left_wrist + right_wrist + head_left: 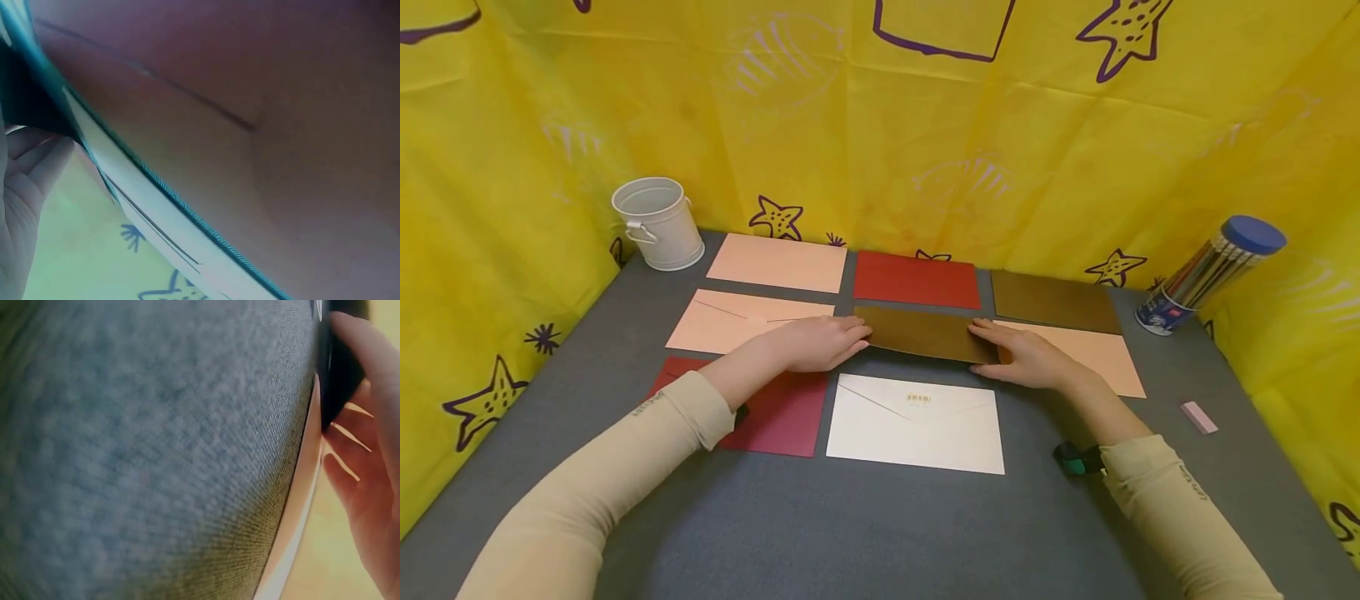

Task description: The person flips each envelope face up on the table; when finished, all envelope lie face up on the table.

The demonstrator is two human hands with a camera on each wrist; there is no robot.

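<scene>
A dark brown envelope (917, 332) lies in the middle row of envelopes in the head view, its front edge slightly bowed with a shadow under it. My left hand (820, 342) holds its left end, fingertips on the edge. At the opposite end, my right hand (1026, 357) grips the right side, thumb near the front corner and fingers farther back. In the right wrist view the right hand (369, 462) has the dark envelope between thumb and fingers. Fingers of the left hand (28, 187) touch the dark sheet in the left wrist view; its thumb is hidden there.
A white envelope (917, 425) and a dark red one (782, 417) lie in front. Peach envelopes (778, 262), a red one (916, 280) and another brown one (1052, 300) surround. A white bucket (662, 229), pencil tub (1202, 279) and pink eraser (1198, 417) stand around.
</scene>
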